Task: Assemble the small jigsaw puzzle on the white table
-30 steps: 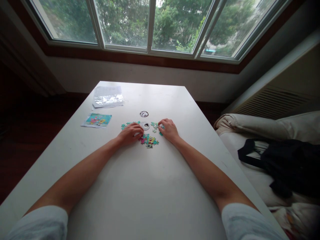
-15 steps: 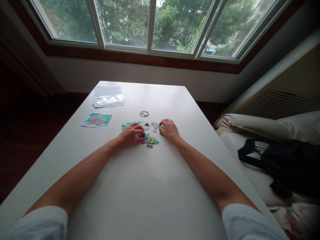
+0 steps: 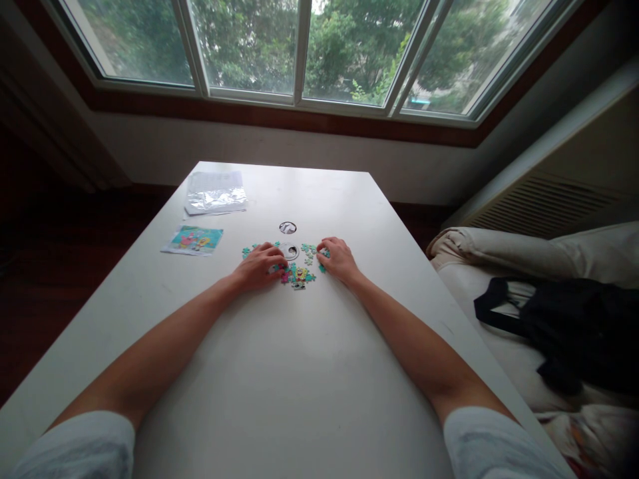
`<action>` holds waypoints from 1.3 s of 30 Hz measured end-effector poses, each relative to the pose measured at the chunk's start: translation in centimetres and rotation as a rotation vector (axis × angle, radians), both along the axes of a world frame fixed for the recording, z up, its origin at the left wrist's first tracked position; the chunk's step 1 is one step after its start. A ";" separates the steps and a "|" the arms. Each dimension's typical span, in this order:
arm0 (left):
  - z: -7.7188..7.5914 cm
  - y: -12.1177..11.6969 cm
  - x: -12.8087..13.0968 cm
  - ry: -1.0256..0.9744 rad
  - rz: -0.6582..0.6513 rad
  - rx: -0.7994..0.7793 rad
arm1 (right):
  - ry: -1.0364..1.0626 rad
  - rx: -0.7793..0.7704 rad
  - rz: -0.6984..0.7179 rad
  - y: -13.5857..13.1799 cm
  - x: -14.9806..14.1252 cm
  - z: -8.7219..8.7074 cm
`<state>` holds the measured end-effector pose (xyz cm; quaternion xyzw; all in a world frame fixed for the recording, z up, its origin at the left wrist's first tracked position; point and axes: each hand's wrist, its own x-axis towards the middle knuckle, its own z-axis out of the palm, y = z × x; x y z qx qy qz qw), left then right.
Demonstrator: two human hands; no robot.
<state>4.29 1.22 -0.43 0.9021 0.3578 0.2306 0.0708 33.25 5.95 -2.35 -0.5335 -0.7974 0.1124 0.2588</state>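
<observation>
On the white table (image 3: 294, 372), the partly joined puzzle (image 3: 298, 275) is placed between two hands. Its left edge is touched by the bent fingers of the left hand (image 3: 258, 266); whether a piece is pinched cannot be told. Loose pieces (image 3: 308, 252) are partly covered by the right hand (image 3: 338, 258), whose grip cannot be told either. Farther left, a picture sheet (image 3: 194, 240) is seen.

Dark cloth (image 3: 579, 326) on pale sofa (image 3: 462, 286); window (image 3: 244, 46) beyond.
</observation>
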 end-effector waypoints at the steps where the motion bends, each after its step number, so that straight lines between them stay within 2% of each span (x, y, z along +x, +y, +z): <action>1: 0.0 0.0 0.0 -0.003 0.000 0.000 | -0.003 0.001 0.001 0.0 0.0 0.0; 12: 0.0 -0.1 0.1 -0.002 0.000 0.006 | -0.038 -0.015 0.008 -0.2 -0.2 0.5; 19: 0.0 -0.1 -0.1 -0.011 0.008 0.005 | 0.050 -0.026 0.038 0.0 0.1 0.6; 24: -0.3 0.2 -0.4 -0.022 0.000 0.000 | 0.094 0.001 0.156 -0.6 -0.1 1.1; 30: -0.2 0.1 -0.4 -0.023 -0.010 -0.004 | 0.139 0.023 0.174 -1.3 -0.5 1.8; 35: -0.1 0.1 -0.3 -0.013 -0.001 0.006 | 0.235 -0.081 0.298 -2.9 -1.5 2.2; 39: -0.3 0.0 -0.3 -0.016 0.005 0.001 | 0.230 -0.178 0.541 -4.2 -2.5 2.5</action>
